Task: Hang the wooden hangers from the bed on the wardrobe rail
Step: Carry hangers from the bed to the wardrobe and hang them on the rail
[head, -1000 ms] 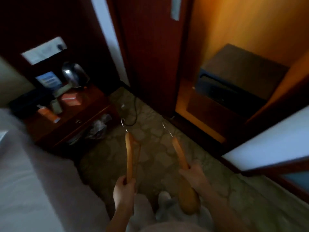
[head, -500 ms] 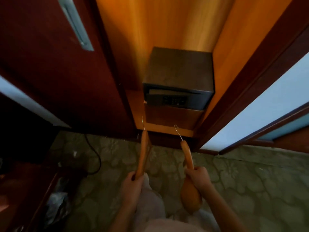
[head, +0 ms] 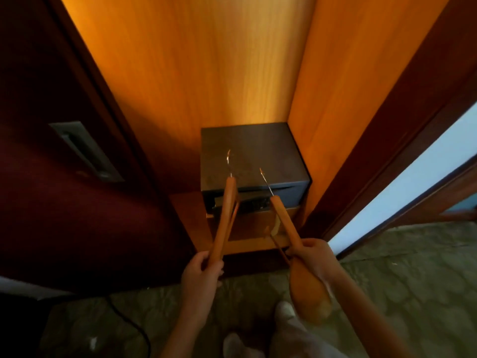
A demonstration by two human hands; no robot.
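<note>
I stand facing the open wardrobe (head: 206, 73), its orange wooden back lit from above. My left hand (head: 200, 270) grips one wooden hanger (head: 224, 218) by its lower end, metal hook pointing up and forward. My right hand (head: 313, 257) grips a second wooden hanger (head: 284, 220) near its middle, its broad end hanging below the hand and its hook aimed at the wardrobe. Both hooks hover in front of the dark safe (head: 250, 156). The wardrobe rail is out of view above the frame.
A dark red sliding door (head: 64, 189) with a recessed metal handle (head: 85, 151) stands on the left. The wardrobe's dark frame (head: 402, 125) and a pale wall panel (head: 413, 187) lie to the right. A black cable (head: 129, 324) crosses the patterned carpet (head: 413, 293) near my feet.
I have turned from the bedside table to face the wardrobe and stepped closer. Both hangers have risen, their hooks now in front of the safe.
</note>
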